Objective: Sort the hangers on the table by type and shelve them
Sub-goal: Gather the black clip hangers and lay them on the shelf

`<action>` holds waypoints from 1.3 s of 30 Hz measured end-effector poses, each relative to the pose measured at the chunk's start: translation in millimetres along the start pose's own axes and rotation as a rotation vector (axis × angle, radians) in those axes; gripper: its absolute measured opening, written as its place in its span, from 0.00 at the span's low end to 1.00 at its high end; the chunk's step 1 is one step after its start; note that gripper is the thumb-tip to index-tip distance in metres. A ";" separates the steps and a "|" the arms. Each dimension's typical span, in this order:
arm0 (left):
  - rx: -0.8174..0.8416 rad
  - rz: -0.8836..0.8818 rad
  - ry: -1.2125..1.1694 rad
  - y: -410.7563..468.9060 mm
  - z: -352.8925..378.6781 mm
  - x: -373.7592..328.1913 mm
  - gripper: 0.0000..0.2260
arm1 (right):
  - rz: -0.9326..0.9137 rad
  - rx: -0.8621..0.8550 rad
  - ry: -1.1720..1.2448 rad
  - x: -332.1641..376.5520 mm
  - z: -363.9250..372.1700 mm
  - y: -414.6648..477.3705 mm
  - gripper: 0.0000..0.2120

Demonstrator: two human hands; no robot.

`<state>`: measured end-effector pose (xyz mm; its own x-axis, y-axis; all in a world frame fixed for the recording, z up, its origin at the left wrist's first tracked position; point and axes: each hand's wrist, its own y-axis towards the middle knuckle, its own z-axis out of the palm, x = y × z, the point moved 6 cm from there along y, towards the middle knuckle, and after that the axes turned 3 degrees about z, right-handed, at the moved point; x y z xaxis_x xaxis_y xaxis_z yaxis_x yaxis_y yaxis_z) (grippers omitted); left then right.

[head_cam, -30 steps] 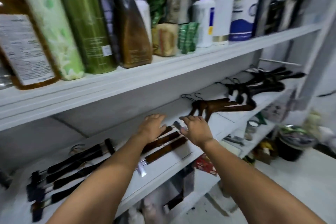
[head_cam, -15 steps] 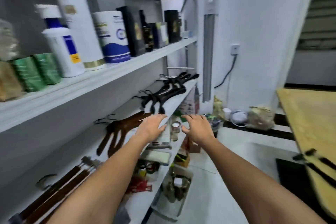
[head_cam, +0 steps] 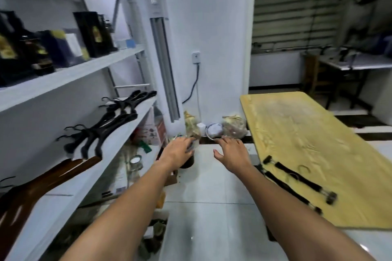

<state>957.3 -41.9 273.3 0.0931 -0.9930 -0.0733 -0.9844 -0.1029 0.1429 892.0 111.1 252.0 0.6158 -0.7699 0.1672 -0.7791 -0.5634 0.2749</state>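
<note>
- Left hand (head_cam: 179, 150): held out in the air, palm down, fingers loosely spread, nothing grasped; seen over the floor between the shelving and the table.
- Right hand (head_cam: 233, 151): held out likewise, palm down, fingers spread, nothing grasped; located just off the table's near left corner, apart from it.
- Table (head_cam: 318, 133): pale yellow wooden top, at right of the view.
- Clip hangers (head_cam: 297, 182): black bars with metal clips at the ends, two or three of them, exact count not clear through blur; laid side by side near the table's front left edge, running diagonally. One metal hook (head_cam: 303, 168) is visible beside them on the tabletop.
- Black hangers (head_cam: 99, 131): a bundle laid flat on the middle shelf (head_cam: 118, 154), hooks pointing toward the wall, arms fanned toward the shelf's front edge. A second black bundle (head_cam: 129, 99) is placed further along the same shelf, toward its far end.
- Brown wooden hangers (head_cam: 42, 184): stacked on the same shelf at the near end, partly cut off by the picture's left edge.
- Upper shelf (head_cam: 70, 74): dark boxes (head_cam: 93, 34) stood upright in a row.
- Lower shelf and floor beneath: assorted jars and packets, blurred.
- Tower air conditioner (head_cam: 161, 48): white, stood against the wall beyond the shelving's far end.
</note>
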 end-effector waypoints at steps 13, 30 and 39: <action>0.199 0.332 -0.093 89.0 112.3 -167.5 0.19 | 0.384 0.058 -0.061 -212.2 18.8 -64.8 0.19; 0.567 0.691 -0.091 183.0 288.1 -281.3 0.24 | 0.796 0.183 -0.135 -366.4 97.7 -102.1 0.19; 0.650 0.794 -0.042 202.5 363.4 -286.5 0.30 | 0.839 0.280 -0.129 -391.0 151.9 -91.4 0.17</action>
<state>677.0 243.2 -35.4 -0.6133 -0.7567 -0.2265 -0.6518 0.6468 -0.3960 704.6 418.2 17.7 -0.1743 -0.9800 0.0965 -0.9778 0.1607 -0.1342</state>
